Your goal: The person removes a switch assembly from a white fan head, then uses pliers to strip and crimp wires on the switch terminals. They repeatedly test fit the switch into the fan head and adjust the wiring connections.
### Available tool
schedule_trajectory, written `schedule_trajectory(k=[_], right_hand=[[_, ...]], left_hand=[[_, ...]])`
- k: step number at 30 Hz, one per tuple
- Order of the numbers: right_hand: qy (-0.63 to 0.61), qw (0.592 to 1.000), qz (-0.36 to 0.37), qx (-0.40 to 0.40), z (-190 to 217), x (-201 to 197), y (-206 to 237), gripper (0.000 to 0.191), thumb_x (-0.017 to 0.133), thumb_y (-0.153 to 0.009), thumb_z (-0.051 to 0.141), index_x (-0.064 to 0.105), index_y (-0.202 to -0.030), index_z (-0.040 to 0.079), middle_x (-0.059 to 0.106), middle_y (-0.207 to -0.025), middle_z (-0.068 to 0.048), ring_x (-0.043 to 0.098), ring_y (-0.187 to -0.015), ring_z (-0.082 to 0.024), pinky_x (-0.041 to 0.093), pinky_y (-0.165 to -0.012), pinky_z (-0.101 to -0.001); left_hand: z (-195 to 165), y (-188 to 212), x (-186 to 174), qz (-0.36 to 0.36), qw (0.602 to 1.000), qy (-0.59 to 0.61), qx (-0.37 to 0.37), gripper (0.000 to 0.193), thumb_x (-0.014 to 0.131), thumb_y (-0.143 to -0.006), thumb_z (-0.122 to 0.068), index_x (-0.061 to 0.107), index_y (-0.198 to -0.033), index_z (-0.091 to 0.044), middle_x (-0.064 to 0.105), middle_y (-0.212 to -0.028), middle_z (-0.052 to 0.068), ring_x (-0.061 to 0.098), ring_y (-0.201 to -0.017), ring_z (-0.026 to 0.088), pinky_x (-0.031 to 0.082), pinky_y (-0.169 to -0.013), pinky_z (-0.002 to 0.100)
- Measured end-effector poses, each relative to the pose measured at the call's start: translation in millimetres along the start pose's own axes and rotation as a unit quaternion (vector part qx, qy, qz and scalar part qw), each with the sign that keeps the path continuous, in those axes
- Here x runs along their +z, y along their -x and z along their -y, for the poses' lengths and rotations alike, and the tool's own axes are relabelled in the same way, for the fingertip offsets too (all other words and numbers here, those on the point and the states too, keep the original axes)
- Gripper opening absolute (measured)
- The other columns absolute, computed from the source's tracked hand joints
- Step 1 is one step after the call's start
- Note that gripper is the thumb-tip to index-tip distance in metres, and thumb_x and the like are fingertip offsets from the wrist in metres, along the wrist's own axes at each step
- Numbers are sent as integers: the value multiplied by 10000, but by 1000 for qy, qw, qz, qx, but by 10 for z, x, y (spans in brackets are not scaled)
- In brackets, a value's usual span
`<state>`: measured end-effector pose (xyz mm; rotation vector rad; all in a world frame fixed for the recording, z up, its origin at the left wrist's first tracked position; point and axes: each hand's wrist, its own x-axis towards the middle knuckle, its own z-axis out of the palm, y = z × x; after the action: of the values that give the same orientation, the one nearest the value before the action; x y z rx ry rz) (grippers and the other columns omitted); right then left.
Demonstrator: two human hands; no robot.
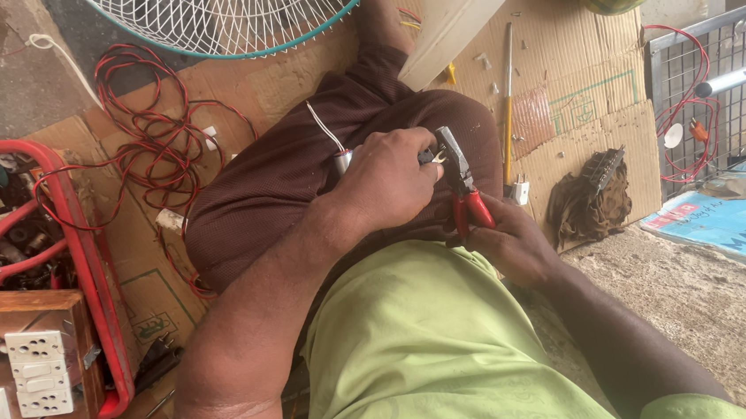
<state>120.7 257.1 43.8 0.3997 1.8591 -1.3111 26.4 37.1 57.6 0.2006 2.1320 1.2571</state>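
- left hand (388,180) over the brown-clad knee, fingers curled tight round a small part with a white wire (325,126) coming out its far side; part mostly hidden, can't tell what it is
- right hand (509,245) just right of left hand, fingers wrapped on the red handles of pliers (462,185); plier nose touches the small part at the left hand's fingertips
- yellow-handled screwdriver (507,106) lies on cardboard (572,87) right of the pliers, near but apart
- small white plug piece (520,192) at screwdriver's lower end
- dark brush on brown rag (587,197) further right of pliers
- blue flat printed package (737,216) far right of pliers, lying on concrete
- red/black wire coil (150,134) left of the knee
- white switch/socket plates on wooden board (35,365) far lower left, inside red frame
- white fan grille (233,12) above the knee
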Motion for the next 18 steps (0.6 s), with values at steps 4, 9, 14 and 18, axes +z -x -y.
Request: schedule_trajectory(k=[4,9,14,18], right_hand=[[13,1000,-6,-1,16,-1,13,481,582,-830,2,643,-1303,61,673,-1045,-57,615,-978,-155,503,-882,-321],[15,1000,-9,0,12,5,18,549,589,-827,9,603,-1371,84,678,-1051,-44,613,-983,-136,492,-897,-302],[20,1000,-10,-16,-19,9,4,519,597,-844,32,612,-1359,94,680,-1024,-46,618,-963,-135,501,-876,-302],[86,995,-41,-15,-28,16,-11,444,617,-845,37,662,-1285,82,697,-924,-77,642,-865,-162,525,-809,-332]], left_hand=[[-14,1,-9,-2,1000,-1,-1,297,681,-877,-189,712,-1127,-33,745,-1024,202,701,-1037,374,529,-943,457],[-23,6,-23,-3,1000,-2,-8,289,686,-867,-192,721,-1114,-48,747,-1002,201,702,-1027,375,530,-937,461],[-4,6,-23,-7,1000,-11,-10,290,701,-858,-210,729,-1105,-59,745,-981,203,700,-1015,383,533,-927,470],[19,-18,-28,-24,1000,-6,16,299,728,-835,-234,745,-1077,-60,755,-961,193,711,-983,380,545,-902,466]])
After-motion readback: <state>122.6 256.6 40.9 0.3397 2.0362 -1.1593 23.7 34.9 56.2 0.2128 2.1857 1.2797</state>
